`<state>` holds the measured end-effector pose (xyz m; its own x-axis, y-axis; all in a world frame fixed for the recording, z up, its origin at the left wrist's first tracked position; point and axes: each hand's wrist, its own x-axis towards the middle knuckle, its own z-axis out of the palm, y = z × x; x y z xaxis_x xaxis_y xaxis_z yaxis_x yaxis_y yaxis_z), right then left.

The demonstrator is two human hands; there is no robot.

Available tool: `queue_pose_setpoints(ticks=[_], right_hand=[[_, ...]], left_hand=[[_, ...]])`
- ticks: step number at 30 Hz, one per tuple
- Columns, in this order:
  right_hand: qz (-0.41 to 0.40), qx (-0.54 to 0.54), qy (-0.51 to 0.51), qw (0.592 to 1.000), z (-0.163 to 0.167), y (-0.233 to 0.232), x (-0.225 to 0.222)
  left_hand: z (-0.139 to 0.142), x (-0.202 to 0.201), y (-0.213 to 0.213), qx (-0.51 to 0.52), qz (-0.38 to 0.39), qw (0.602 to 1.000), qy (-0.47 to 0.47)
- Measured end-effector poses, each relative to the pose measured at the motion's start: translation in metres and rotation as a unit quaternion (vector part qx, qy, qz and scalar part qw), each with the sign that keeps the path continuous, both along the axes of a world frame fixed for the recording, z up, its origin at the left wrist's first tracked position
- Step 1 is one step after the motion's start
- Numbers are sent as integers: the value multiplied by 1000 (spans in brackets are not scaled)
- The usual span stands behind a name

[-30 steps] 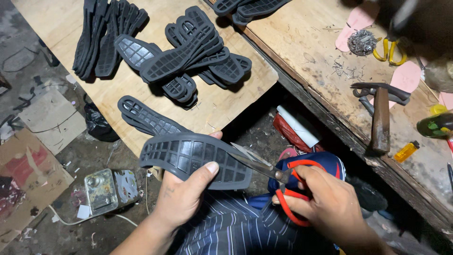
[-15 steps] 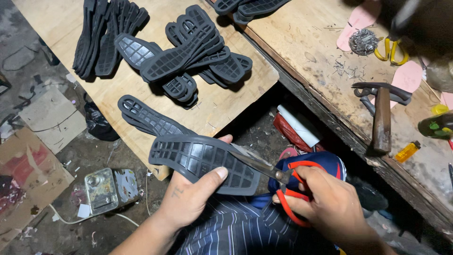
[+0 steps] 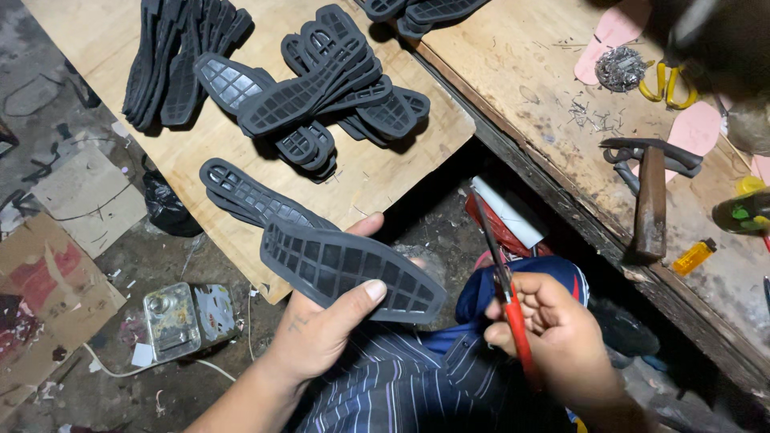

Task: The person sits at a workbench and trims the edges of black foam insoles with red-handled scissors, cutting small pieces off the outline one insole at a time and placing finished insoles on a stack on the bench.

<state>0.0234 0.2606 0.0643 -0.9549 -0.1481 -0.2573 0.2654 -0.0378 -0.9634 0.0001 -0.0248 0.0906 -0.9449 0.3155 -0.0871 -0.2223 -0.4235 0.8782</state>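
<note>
One sole (image 3: 349, 269), one pair of scissors (image 3: 507, 297)

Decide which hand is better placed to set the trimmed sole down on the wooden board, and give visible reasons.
Left. The left hand already grips the dark sole beside the wooden board; the right hand holds red-handled scissors, farther from it.

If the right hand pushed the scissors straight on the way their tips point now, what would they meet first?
Probably the white roll under the workbench edge. The right hand holds the red-handled scissors with tips aimed up and away, ending just beside it; depth is unclear.
</note>
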Motion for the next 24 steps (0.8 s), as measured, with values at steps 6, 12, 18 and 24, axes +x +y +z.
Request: queue_pose_setpoints(ticks=[6, 12, 18, 24], right_hand=[[-30, -115, 26, 993, -15, -33, 15], [-29, -210, -172, 962, -14, -69, 22], [41, -241, -147, 958, -15, -74, 28], [14, -59, -5, 998, -15, -63, 24]], left_hand=[[0, -1, 13, -22, 11, 998, 60], [3, -6, 17, 206, 119, 970, 39], [4, -2, 16, 231, 98, 968, 6], [6, -6, 17, 237, 157, 959, 2]])
